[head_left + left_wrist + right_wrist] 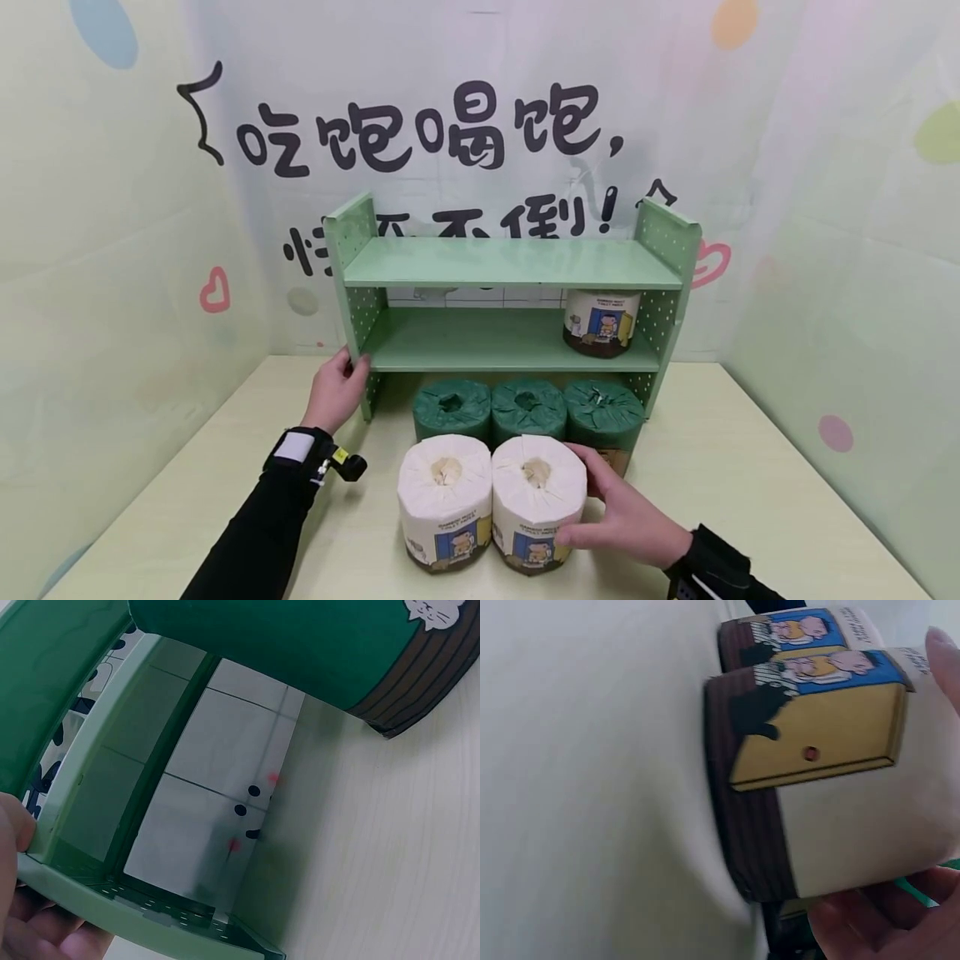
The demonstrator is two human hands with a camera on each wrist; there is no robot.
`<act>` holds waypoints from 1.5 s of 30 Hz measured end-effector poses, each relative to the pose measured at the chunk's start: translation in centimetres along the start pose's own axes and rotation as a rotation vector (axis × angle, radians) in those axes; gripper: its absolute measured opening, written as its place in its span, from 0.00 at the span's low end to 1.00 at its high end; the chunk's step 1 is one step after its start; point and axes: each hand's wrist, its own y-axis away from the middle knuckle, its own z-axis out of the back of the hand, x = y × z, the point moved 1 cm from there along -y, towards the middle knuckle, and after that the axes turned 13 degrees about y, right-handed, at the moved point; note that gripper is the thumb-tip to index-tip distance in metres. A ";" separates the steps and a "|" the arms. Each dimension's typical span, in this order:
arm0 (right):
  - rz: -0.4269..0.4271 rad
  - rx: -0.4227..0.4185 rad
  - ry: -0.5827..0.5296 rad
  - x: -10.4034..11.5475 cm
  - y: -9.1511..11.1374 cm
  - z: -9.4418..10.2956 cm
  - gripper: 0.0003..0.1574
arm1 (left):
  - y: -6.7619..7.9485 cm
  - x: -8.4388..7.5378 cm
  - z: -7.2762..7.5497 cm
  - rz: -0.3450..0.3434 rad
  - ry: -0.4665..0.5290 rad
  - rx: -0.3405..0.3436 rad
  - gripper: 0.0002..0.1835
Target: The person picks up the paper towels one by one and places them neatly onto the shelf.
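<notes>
A green metal shelf rack stands on the table. My left hand grips its left side edge, thumb in front and fingers behind, as the left wrist view also shows. In front of the rack two white-wrapped toilet paper rolls stand upright side by side. My right hand holds the right-hand roll from its right side, thumb at the front and fingers behind. The left-hand roll stands against it. Behind them, three green-wrapped toilet paper rolls stand in a row at the rack's foot.
Another white-wrapped roll sits at the right end of the middle shelf. Printed cloth walls enclose the pale wooden table at the back and both sides.
</notes>
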 end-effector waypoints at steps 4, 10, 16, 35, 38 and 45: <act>-0.051 0.008 -0.016 -0.1 -0.1 -0.7 0.60 | 0.0 0.1 0.1 0.009 0.001 0.002 0.15; -0.078 -0.015 0.016 -0.4 -0.2 -1.3 0.63 | 0.0 0.1 0.2 0.008 0.004 0.000 0.15; -0.070 -0.010 0.010 -0.4 -0.2 -1.4 0.62 | 0.0 0.1 0.3 0.012 -0.001 0.002 0.16; -0.119 0.011 -0.036 -0.3 0.4 -1.1 0.60 | 0.0 0.2 0.1 0.015 -0.001 0.006 0.16; -0.106 0.019 -0.062 -0.3 0.4 -1.1 0.60 | -0.1 0.2 0.0 0.011 0.000 0.008 0.16; -0.078 0.015 -0.078 -0.1 0.5 -1.2 0.59 | -0.1 0.3 0.1 0.010 -0.008 0.008 0.17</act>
